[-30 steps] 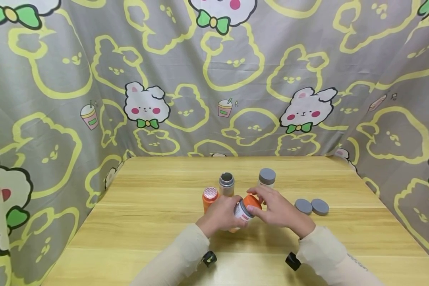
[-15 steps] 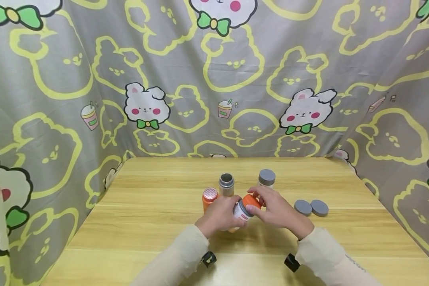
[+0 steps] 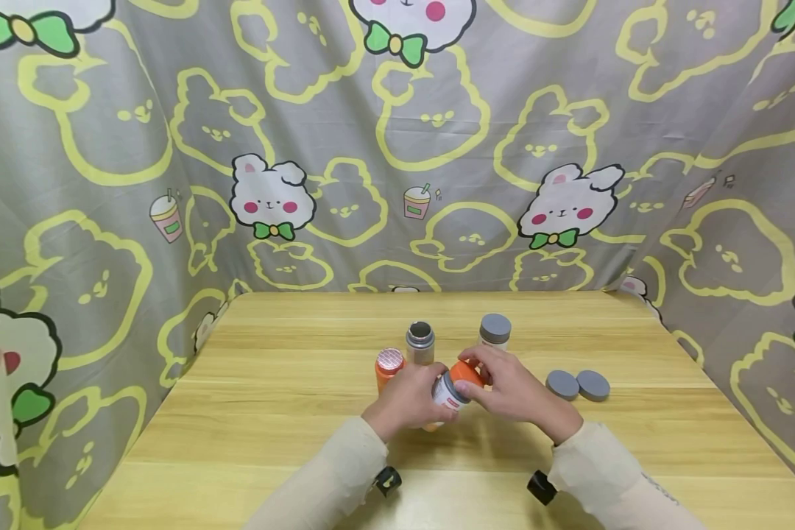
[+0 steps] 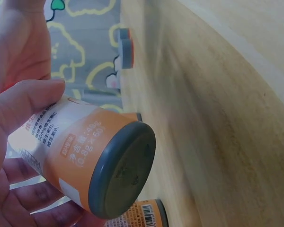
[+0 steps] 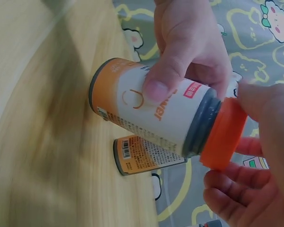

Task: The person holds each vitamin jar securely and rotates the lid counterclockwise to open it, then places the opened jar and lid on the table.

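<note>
The left hand [image 3: 407, 395] wraps round the body of a supplement bottle [image 3: 448, 394], thumb along one side and fingers round the other; the right hand [image 3: 511, 383] pinches an orange screw cap [image 3: 467, 372] at its mouth end, thumb opposite the fingers. The bottle lies between the hands, tilted, its dark base toward the left hand's side and its neck toward the right. The label is white above and orange below; a dark collar shows between label and cap. Whether the cap is threaded on, I cannot tell.

Just behind the left hand stand an orange bottle [image 3: 390, 362] topped with a printed foil seal and a grey open-mouthed bottle [image 3: 420, 346]. Beyond the right hand is an upright bottle with a grey lid [image 3: 495, 329]. To its right, two round grey caps [image 3: 578, 385] lie side by side on the table.

The table [image 3: 258, 427] is pale, wood-grained and light-streaked. Grey curtains [image 3: 344, 118] with yellow outlines and white rabbit heads enclose it behind and at both sides.
</note>
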`<action>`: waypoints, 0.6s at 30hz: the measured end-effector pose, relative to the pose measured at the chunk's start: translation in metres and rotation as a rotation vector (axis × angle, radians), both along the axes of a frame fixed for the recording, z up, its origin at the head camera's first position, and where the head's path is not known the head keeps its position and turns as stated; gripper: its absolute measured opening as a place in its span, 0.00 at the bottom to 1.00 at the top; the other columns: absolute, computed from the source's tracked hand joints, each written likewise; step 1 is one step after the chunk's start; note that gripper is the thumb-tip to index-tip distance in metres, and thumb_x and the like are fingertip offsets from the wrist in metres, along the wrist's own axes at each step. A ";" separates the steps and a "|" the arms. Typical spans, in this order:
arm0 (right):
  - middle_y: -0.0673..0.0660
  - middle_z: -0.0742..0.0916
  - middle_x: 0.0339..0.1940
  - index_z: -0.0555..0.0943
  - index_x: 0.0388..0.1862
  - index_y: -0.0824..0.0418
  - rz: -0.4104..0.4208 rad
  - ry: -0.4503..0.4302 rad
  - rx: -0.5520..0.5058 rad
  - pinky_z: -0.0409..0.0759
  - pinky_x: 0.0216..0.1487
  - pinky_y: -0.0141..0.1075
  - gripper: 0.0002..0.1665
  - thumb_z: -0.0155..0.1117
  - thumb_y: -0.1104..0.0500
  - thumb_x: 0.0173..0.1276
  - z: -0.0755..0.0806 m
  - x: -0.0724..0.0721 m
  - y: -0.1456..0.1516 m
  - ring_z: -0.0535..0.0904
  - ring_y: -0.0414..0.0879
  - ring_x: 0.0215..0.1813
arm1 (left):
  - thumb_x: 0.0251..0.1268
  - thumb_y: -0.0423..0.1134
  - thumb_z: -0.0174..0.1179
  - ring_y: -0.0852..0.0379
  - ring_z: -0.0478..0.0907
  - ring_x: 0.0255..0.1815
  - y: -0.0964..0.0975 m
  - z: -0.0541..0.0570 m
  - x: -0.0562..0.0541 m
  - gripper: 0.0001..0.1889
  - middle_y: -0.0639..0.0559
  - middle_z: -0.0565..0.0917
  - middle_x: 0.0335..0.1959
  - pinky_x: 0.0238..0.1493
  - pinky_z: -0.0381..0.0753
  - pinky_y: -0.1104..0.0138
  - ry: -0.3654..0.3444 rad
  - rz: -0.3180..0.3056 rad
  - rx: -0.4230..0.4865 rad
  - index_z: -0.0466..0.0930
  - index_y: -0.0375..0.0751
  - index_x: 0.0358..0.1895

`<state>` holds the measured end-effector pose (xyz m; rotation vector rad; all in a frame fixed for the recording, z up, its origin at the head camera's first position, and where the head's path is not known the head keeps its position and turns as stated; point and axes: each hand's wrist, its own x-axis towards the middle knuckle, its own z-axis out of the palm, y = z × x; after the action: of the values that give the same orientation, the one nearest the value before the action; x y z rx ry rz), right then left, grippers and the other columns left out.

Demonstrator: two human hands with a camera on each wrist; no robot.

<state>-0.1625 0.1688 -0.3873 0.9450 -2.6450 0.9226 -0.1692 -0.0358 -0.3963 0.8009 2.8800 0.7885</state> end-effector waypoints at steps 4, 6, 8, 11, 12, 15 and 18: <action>0.46 0.80 0.42 0.76 0.55 0.58 0.029 -0.021 -0.004 0.79 0.40 0.39 0.24 0.70 0.54 0.63 0.001 0.001 0.000 0.75 0.42 0.39 | 0.42 0.49 0.77 0.63 0.74 0.26 -0.001 0.000 0.000 0.28 0.57 0.79 0.31 0.29 0.75 0.70 0.002 0.002 -0.001 0.79 0.42 0.46; 0.46 0.80 0.44 0.75 0.56 0.58 0.021 -0.024 0.002 0.79 0.41 0.40 0.25 0.69 0.52 0.63 0.002 0.001 -0.001 0.75 0.42 0.40 | 0.41 0.49 0.78 0.62 0.74 0.26 -0.001 0.000 0.000 0.28 0.57 0.79 0.31 0.29 0.75 0.70 0.002 0.002 -0.002 0.78 0.41 0.46; 0.46 0.80 0.42 0.76 0.56 0.58 -0.001 -0.021 0.006 0.78 0.38 0.38 0.25 0.68 0.50 0.64 0.002 0.001 -0.001 0.74 0.41 0.38 | 0.42 0.49 0.77 0.62 0.74 0.27 0.000 0.000 0.000 0.28 0.56 0.79 0.32 0.30 0.76 0.69 -0.002 0.003 -0.002 0.79 0.42 0.47; 0.45 0.79 0.38 0.77 0.54 0.59 -0.013 -0.021 0.006 0.76 0.34 0.34 0.23 0.68 0.49 0.65 0.001 0.000 -0.001 0.73 0.41 0.34 | 0.42 0.50 0.77 0.62 0.74 0.27 0.001 0.000 0.000 0.28 0.57 0.79 0.32 0.31 0.76 0.69 0.001 0.003 -0.006 0.78 0.42 0.47; 0.45 0.79 0.38 0.77 0.53 0.59 -0.001 -0.025 0.001 0.76 0.34 0.34 0.22 0.68 0.51 0.65 0.001 0.000 0.000 0.73 0.41 0.34 | 0.42 0.50 0.78 0.62 0.74 0.27 0.001 0.000 0.000 0.28 0.57 0.79 0.32 0.30 0.75 0.70 0.005 0.004 -0.012 0.78 0.42 0.47; 0.46 0.79 0.42 0.76 0.55 0.59 0.053 -0.038 -0.005 0.78 0.39 0.37 0.23 0.69 0.56 0.63 0.002 0.000 0.001 0.76 0.41 0.39 | 0.41 0.51 0.78 0.63 0.73 0.26 0.002 -0.002 0.000 0.28 0.57 0.78 0.31 0.29 0.75 0.71 0.012 0.006 -0.026 0.78 0.43 0.46; 0.47 0.79 0.45 0.75 0.57 0.59 0.067 -0.042 -0.004 0.79 0.40 0.40 0.25 0.69 0.54 0.64 0.003 0.001 0.002 0.76 0.42 0.42 | 0.40 0.51 0.78 0.63 0.73 0.26 0.001 -0.003 0.000 0.29 0.58 0.78 0.30 0.29 0.74 0.71 0.014 0.009 -0.031 0.78 0.43 0.46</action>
<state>-0.1618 0.1707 -0.3844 1.0301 -2.6603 0.9719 -0.1692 -0.0345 -0.3992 0.7943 2.9024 0.7394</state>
